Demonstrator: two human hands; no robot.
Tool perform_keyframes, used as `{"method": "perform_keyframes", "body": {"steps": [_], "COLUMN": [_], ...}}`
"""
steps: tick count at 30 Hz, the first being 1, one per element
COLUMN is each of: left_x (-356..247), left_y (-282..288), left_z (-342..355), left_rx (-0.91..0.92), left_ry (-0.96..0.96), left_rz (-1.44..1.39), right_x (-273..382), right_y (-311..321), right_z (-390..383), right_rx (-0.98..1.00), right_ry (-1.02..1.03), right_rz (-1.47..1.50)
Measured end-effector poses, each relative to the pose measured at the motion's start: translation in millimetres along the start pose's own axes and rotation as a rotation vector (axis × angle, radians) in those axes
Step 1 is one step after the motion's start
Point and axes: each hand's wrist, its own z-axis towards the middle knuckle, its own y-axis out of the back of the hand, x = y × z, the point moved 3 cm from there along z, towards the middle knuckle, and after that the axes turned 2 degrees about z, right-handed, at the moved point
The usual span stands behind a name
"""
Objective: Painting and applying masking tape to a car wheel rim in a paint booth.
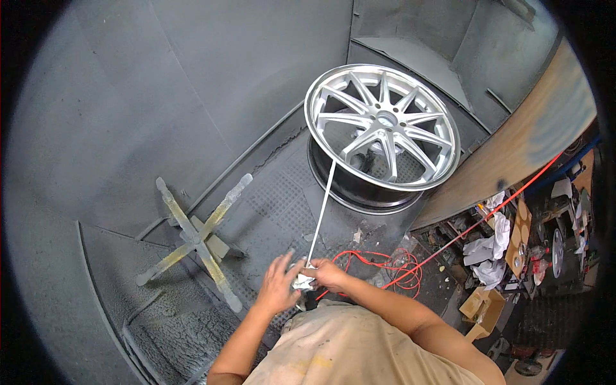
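Close to my body, my left hand (280,283) curls its fingers around one side of a crumpled white and silvery wad (304,280); its fingertips are slightly blurred. My right hand (328,274) pinches the other side of it. From between my hands a thin white strip (321,210) stretches up to the lower left rim of a silver car wheel (385,128). This wheel has several slim spokes, a polished lip and a dark barrel, and it stands face up on the floor. Whether the strip is fixed to the rim, I cannot tell.
A cross-shaped stand (204,244), coated grey and yellow, is to the left. Red hose (401,269) lies coiled right of my hands and runs up right. Grey booth walls (128,96) curve around. Crumpled paper (491,250) and a cardboard box (482,309) sit at right.
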Motion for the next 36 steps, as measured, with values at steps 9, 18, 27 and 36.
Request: {"method": "perform_keyframes", "body": {"steps": [9,18,27,36], "left_x": [-44,-96,-137,-154], "left_y": [-47,-77,-120,-133], "left_z": [-42,-81,-180,-206], "left_rx": [0.131,0.093,0.096,0.133], "left_ry": [0.059,0.338,0.647,0.801], "left_rz": [-0.174,-0.059,-0.065,-0.08], "right_x": [-25,2,112,99], "right_y": [38,127,183,124], "right_z": [-57,-102,-105,-101], "right_rx": [0.148,0.149,0.08,0.065], "right_ry": [-0.151,-0.163,0.332,0.453], "right_rz": [0.089,-0.229,0.254,0.301]}}
